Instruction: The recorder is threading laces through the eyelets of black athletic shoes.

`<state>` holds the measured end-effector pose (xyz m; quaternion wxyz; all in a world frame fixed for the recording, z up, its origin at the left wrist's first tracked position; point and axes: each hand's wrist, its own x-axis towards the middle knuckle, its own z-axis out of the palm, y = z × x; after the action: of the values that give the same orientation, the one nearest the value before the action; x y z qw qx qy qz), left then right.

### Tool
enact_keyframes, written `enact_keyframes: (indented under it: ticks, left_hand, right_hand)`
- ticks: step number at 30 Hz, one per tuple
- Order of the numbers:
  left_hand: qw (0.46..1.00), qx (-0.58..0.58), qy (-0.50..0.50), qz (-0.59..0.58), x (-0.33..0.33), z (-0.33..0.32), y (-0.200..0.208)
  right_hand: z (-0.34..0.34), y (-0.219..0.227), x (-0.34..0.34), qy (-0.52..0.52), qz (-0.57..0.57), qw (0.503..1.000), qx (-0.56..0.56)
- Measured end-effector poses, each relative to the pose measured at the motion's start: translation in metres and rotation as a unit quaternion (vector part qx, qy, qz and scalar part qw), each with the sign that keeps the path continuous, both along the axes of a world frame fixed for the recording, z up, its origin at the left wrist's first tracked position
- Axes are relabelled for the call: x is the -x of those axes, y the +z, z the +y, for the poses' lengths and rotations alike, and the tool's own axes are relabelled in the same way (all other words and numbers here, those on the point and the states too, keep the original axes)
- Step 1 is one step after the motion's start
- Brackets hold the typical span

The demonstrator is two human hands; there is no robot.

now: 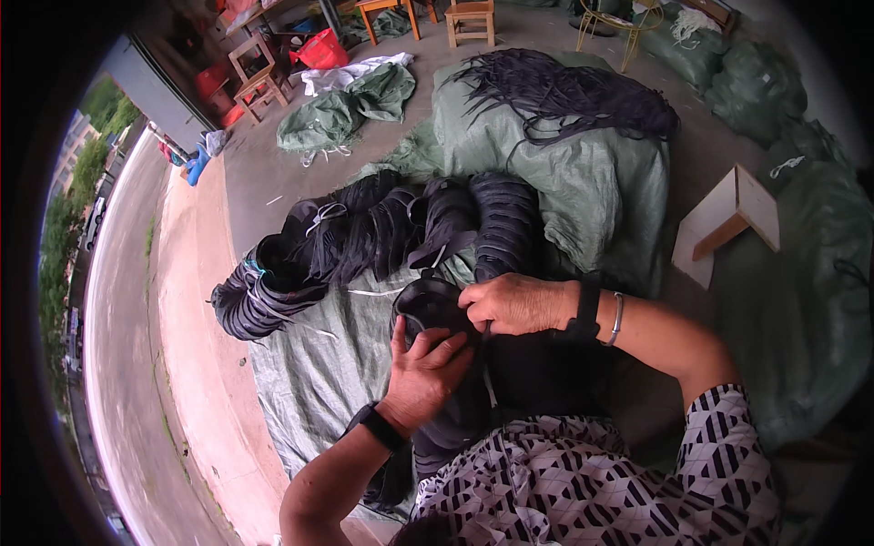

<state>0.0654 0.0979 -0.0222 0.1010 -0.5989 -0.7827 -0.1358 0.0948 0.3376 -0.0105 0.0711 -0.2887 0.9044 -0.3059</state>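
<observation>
Green sheeting flanks black roll under left hand.

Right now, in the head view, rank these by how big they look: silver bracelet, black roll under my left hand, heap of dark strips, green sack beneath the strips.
1. Green sack
2. Heap of dark strips
3. Black roll, partly hidden by your left hand
4. Silver bracelet

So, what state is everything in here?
Left hand: touching the black roll, fingers apart
Right hand: fingers bent at the roll's edge, grip unclear
Black roll: curled, open-topped
Black bundles: lying together, pale ties visible
Loose black strips: heaped
Green sheet: spread out, wrinkled
Wooden chair: upright
</observation>
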Motion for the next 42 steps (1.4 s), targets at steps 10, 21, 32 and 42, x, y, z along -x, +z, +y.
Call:
enact_keyframes:
  ticks: [10,21,32,42]
  left_hand:
    - [0.998,-0.024,-0.006,-0.050,-0.010,-0.016,-0.005]
    - [0.947,-0.085,0.192,-0.245,-0.042,-0.040,-0.027]
    - [0.954,-0.063,0.180,-0.233,-0.052,-0.049,-0.025]
    - [0.946,-0.067,0.148,-0.281,-0.066,-0.065,-0.029]
  right_hand:
    - [-0.011,0.016,0.025,0.005,-0.050,0.997,-0.062]
    - [-0.002,-0.013,0.019,-0.045,-0.039,0.997,0.047]
    - [-0.015,-0.008,-0.017,-0.025,0.114,0.993,-0.005]
    - [-0.021,-0.016,-0.016,-0.099,0.057,0.991,0.068]
